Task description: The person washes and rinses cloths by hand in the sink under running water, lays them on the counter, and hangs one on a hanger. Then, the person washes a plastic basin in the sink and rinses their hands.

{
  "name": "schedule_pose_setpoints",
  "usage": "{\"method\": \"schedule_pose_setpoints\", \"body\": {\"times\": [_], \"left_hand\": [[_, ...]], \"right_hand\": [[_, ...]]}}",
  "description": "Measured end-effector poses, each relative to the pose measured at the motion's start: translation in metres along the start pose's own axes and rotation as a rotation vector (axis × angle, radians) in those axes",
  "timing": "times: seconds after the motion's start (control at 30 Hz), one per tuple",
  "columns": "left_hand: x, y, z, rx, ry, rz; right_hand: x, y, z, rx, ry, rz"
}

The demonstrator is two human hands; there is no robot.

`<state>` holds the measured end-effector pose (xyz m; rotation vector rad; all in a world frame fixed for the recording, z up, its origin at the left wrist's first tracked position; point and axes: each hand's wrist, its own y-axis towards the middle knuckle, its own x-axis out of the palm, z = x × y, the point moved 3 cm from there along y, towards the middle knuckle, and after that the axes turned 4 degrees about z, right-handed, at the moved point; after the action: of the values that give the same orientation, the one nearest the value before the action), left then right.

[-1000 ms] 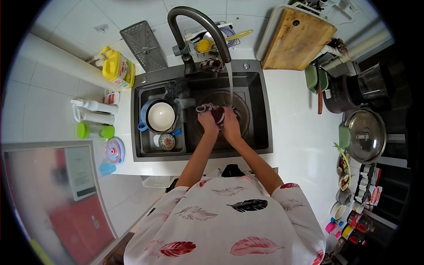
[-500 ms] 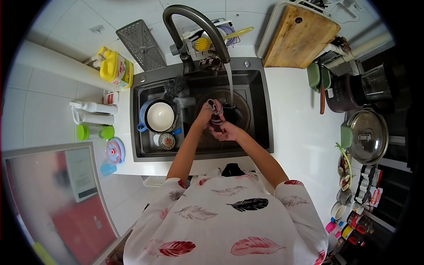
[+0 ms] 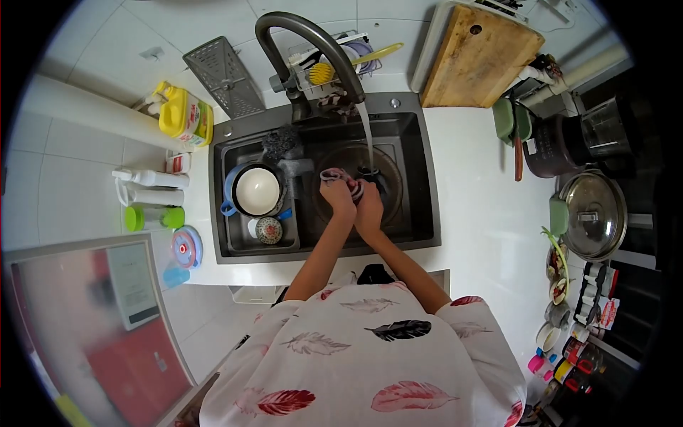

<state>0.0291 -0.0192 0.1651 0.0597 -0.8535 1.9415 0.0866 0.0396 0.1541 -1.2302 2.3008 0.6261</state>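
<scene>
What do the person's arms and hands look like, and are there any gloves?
No gloves: the left hand and right hand are bare, and so are the forearms. Higher up are loose white sleeves, printed with feathers. No watch shows.

Both arms are stretched out over the sink [image 3: 418,178], left forearm [image 3: 326,248] and right forearm [image 3: 400,262] crossing its near edge and angling in toward each other, kinda like an upside-down V. Left hand [image 3: 337,195] and right hand [image 3: 368,205] are bunched right beside each other over the sink's bigger basin, fingers curled in, wrists pretty straight. Can't really make out the fingertips tbh.
</scene>
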Motion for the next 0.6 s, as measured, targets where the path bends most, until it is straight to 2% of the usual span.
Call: {"method": "schedule_pose_setpoints", "body": {"times": [0.07, 0.13, 0.17, 0.2, 0.23, 0.27, 0.3, 0.33, 0.37, 0.43, 0.47, 0.5, 0.53, 0.57, 0.6], "left_hand": [[0.003, -0.005, 0.005, 0.057, 0.077, -0.215], [-0.002, -0.001, 0.008, 0.084, 0.132, -0.285], [-0.002, -0.002, 0.011, 0.052, 0.153, -0.432], [-0.001, -0.003, 0.014, 0.018, 0.174, -0.58], [-0.001, -0.002, 0.017, 0.018, 0.174, -0.582], [0.0, -0.003, 0.019, -0.021, 0.213, -0.673], [0.001, -0.004, 0.02, -0.061, 0.252, -0.763], [0.0, -0.004, 0.023, -0.062, 0.253, -0.763], [0.002, -0.004, 0.023, -0.086, 0.288, -0.835], [0.003, -0.003, 0.027, -0.11, 0.324, -0.906], [0.004, -0.004, 0.03, -0.174, 0.326, -0.995], [0.005, -0.005, 0.031, -0.239, 0.327, -1.085], [0.006, -0.003, 0.032, -0.242, 0.329, -1.087], [0.005, 0.0, 0.031, -0.226, 0.369, -1.055], [0.005, 0.005, 0.031, -0.21, 0.41, -1.025]], "right_hand": [[-0.002, -0.002, 0.001, -0.005, 0.054, 0.07], [0.001, 0.003, 0.004, -0.032, -0.031, -0.158], [-0.001, 0.005, 0.005, -0.032, -0.031, -0.157], [-0.001, 0.007, 0.004, -0.064, 0.066, -0.257], [0.0, 0.007, 0.003, -0.095, 0.162, -0.357], [0.004, 0.007, 0.005, -0.096, 0.163, -0.355], [0.009, 0.005, 0.006, -0.067, 0.388, -0.415], [0.013, 0.003, 0.008, -0.036, 0.614, -0.474], [0.007, 0.006, 0.005, -0.036, 0.614, -0.473], [0.003, 0.001, 0.002, 0.568, 0.811, -0.996], [0.004, 0.002, 0.004, 0.57, 0.813, -0.994], [0.006, -0.001, 0.002, 0.592, 0.953, -1.143], [0.007, -0.002, 0.0, 0.611, 1.093, -1.29], [0.008, -0.001, -0.001, 0.613, 1.094, -1.287], [0.009, 0.003, -0.003, 0.513, 0.96, -1.181]]}}
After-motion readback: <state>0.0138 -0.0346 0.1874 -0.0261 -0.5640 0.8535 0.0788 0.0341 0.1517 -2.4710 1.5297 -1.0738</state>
